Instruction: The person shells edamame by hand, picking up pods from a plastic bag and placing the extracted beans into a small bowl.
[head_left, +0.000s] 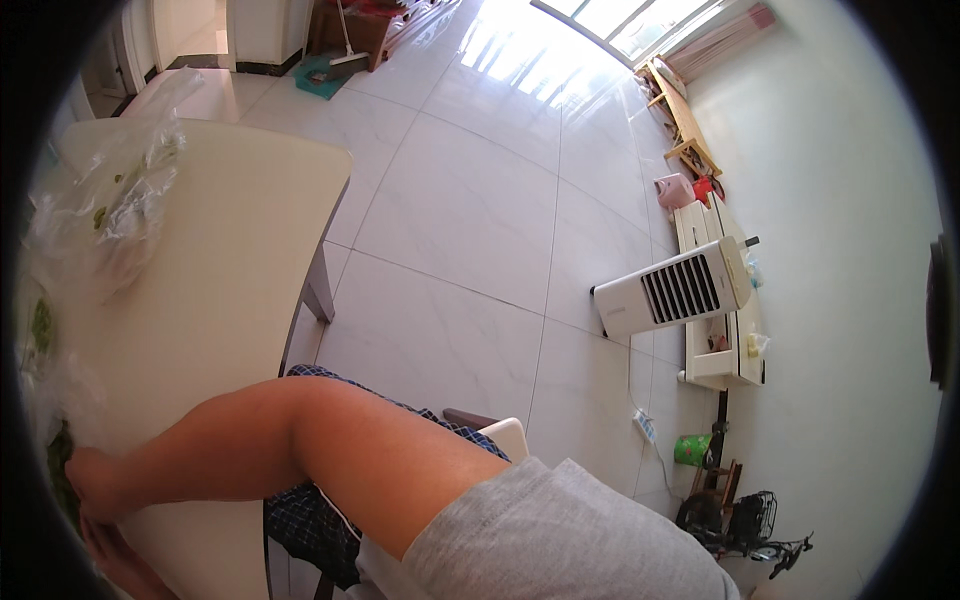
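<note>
At the far left rim, my right hand (90, 484) is over the cream table (225, 225), against dark green leafy vegetables (60, 465). Its fingers are turned from view, so its grip is unclear. My left hand (109, 547) lies just below it at the bottom left, partly hidden; whether it holds anything cannot be told. Crumpled clear plastic bags (142, 202) with bits of green in them spread over the table's left side. More green leaves (41, 326) show through plastic near the rim.
A chair with a blue checked cloth (315, 525) stands at the table's edge, under my right arm. Across the tiled floor are a white air cooler (664, 292), a low white cabinet (712, 367), a power strip (643, 426), a green bin (694, 450) and a bicycle (750, 525). A broom (346, 60) and teal dustpan (311, 82) are farther back.
</note>
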